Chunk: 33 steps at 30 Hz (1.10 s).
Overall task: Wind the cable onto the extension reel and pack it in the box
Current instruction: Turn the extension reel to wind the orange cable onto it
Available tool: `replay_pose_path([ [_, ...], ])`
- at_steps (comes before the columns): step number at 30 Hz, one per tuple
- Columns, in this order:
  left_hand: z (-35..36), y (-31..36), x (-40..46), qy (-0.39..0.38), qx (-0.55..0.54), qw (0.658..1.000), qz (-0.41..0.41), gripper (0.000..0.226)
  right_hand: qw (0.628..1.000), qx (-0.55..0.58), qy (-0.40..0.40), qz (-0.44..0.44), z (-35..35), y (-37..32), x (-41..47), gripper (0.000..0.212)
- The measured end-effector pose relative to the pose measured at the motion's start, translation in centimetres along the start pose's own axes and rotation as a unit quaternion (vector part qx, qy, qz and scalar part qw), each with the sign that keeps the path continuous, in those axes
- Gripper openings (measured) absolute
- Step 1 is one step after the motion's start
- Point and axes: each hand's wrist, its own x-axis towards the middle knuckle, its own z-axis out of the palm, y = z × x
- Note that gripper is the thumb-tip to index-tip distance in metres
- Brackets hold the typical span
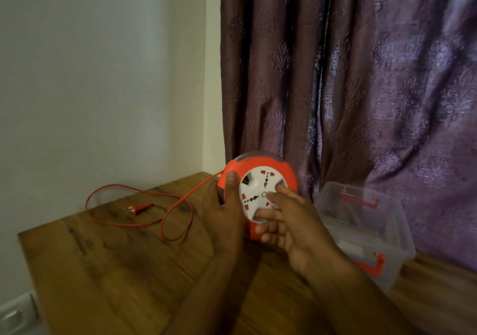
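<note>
Nearest the camera, two forearms reached forward over the wooden table (108, 265) and met at the reel. Farthest left, the plug (136, 208) lay flat on the tabletop, well apart from both hands, with the loose orange cable (178, 205) looping around it and then running up and rightward into the left edge of the reel (258, 195). The reel stood on its rim with its white socket face turned toward the camera. The left hand (224, 210) gripped the reel's left edge, thumb lying up the orange rim and fingers curled behind it, right where the cable entered. The right hand (286, 221) rested on the white face with its fingers fairly straight, gripping nothing. Just right of the reel sat the clear box (397, 236), lid off, with orange latches. All the slack lay left of the reel, on the left hand's side, so winding would probably draw the cable in from there, the right hand turning the face.
</note>
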Motion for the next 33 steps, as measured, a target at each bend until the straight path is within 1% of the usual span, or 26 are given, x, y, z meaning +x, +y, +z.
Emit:
replay_pose_path([
  [2,-0.1,0.0,0.1,-0.001,0.007,1.0,0.003,0.047,1.0,0.014,-0.012,0.015,0.3,0.2,-0.1,0.051],
  [4,-0.2,0.0,0.2,0.005,0.004,1.0,-0.001,0.05,0.999,-0.024,-0.026,0.016,0.4,0.2,-0.2,0.052],
  [6,-0.3,-0.1,0.3,0.013,-0.007,1.0,-0.016,0.055,0.992,-0.116,-0.046,0.004,0.2,-0.3,-0.2,0.053],
  [7,-0.3,-0.1,0.3,0.014,-0.015,0.999,-0.026,0.055,0.983,-0.18,-0.043,-0.014,-0.2,-0.5,-0.2,0.051],
  [8,-0.3,-0.1,0.4,0.013,-0.021,0.999,-0.036,0.054,0.965,-0.255,-0.021,-0.05,-0.5,-0.8,-0.1,0.049],
  [9,-0.3,-0.1,0.5,0.011,-0.02,0.999,-0.042,0.053,0.934,-0.343,0.017,-0.104,-1.0,-1.0,0.0,0.044],
  [10,-0.3,-0.1,0.5,0.01,-0.016,0.999,-0.045,0.053,0.882,-0.435,0.063,-0.171,-1.5,-1.1,0.1,0.041],
  [11,-0.3,0.0,0.5,0.006,-0.015,0.999,-0.048,0.055,0.819,-0.512,0.099,-0.24,-1.9,-1.2,0.1,0.04],
  [12,-0.2,0.1,0.4,0.002,-0.019,0.998,-0.053,0.057,0.767,-0.559,0.112,-0.296,-1.9,-1.1,-0.1,0.043],
  [13,-0.2,0.2,0.3,-0.001,-0.024,0.998,-0.057,0.059,0.737,-0.581,0.102,-0.33,-1.8,-1.1,-0.3,0.047],
  [14,-0.2,0.3,0.3,-0.003,-0.026,0.998,-0.059,0.06,0.719,-0.599,0.083,-0.341,-1.5,-0.9,-0.5,0.053],
  [17,-0.2,0.7,0.2,-0.006,-0.033,0.998,-0.06,0.058,0.671,-0.66,0.052,-0.334,-0.9,-0.1,-0.5,0.063],
  [21,-0.1,0.6,0.3,-0.013,-0.036,0.997,-0.064,0.05,0.648,-0.681,0.065,-0.335,-0.6,0.7,-0.3,0.063],
  [24,0.0,0.5,0.0,-0.018,-0.032,0.998,-0.054,0.042,0.652,-0.674,0.091,-0.335,-0.5,1.1,-0.2,0.061],
  [27,0.1,0.5,-0.3,-0.027,-0.038,0.998,-0.038,0.044,0.653,-0.669,0.114,-0.336,-0.5,1.4,-0.1,0.062],
  [30,0.0,0.5,-0.2,-0.026,-0.04,0.999,-0.016,0.05,0.665,-0.653,0.132,-0.338,-0.5,1.7,0.0,0.064],
  [33,0.0,0.4,0.0,-0.019,-0.023,1.0,-0.008,0.049,0.693,-0.627,0.14,-0.327,-0.7,1.9,0.4,0.066],
])
